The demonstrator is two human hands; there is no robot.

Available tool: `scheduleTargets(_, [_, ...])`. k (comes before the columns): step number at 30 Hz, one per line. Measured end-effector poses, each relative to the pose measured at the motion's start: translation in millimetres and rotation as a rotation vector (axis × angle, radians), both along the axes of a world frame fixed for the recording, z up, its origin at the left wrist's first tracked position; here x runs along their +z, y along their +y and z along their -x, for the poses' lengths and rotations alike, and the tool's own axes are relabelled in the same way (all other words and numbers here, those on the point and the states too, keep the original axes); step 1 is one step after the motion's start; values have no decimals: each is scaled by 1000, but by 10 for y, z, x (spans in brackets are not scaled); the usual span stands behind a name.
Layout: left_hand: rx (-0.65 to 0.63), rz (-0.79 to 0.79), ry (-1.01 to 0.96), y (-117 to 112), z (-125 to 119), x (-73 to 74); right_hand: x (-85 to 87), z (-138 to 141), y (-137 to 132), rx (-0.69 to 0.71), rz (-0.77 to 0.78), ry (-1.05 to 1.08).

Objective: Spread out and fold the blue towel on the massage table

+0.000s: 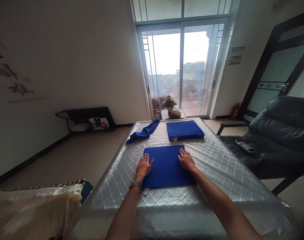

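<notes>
A folded blue cloth (165,168) lies flat on a table with a silver quilted cover (116,186). My left hand (143,165) rests open on its left edge, fingers pointing away from me and thumb out to the side. On the right edge my right hand (186,160) lies flat, with its fingers stretched forward. A small white tag sticks out at the cloth's near left corner. Beyond it is a stack of folded blue cloth (185,130). To the left of that stack, a twisted blue cloth (144,131) lies loosely on the cover.
A dark armchair (274,140) stands at the right, with a small device on its seat. A patterned blanket (34,210) fills the lower left. Behind the table is a small stand with a potted plant (170,102), before a sliding glass door. A black rack (86,120) stands along the left wall.
</notes>
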State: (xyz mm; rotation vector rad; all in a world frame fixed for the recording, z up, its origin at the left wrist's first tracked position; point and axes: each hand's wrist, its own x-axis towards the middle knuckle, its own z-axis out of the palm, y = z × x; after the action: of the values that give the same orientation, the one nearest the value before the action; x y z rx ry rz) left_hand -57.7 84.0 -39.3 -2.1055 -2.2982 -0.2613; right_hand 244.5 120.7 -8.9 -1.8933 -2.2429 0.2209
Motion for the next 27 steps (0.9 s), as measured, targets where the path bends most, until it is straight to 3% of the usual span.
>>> scheduleTargets(6, [-9, -40, -8, -1, -45, 13, 72, 1, -277, 70, -132, -23])
scheduleTargets(12, [-10, -46, -10, -8, -33, 0, -2, -34, -567, 16, 59, -56])
scheduleTargets(17, [21, -113, 39, -39, -104, 91, -19, -50, -613, 7, 61, -37])
scheduleTargets(20, [-67, -104, 28, -59, -413, 180, -13, -41, -615, 5, 51, -26])
scheduleTargets(23, [-252, -78, -30, -93, -971, 220, -35, -44, -611, 2, 41, -21])
scheduleTargets(27, [-461, -78, -88, -157, -1672, 168, -103, -80, -595, 22, 30, -28])
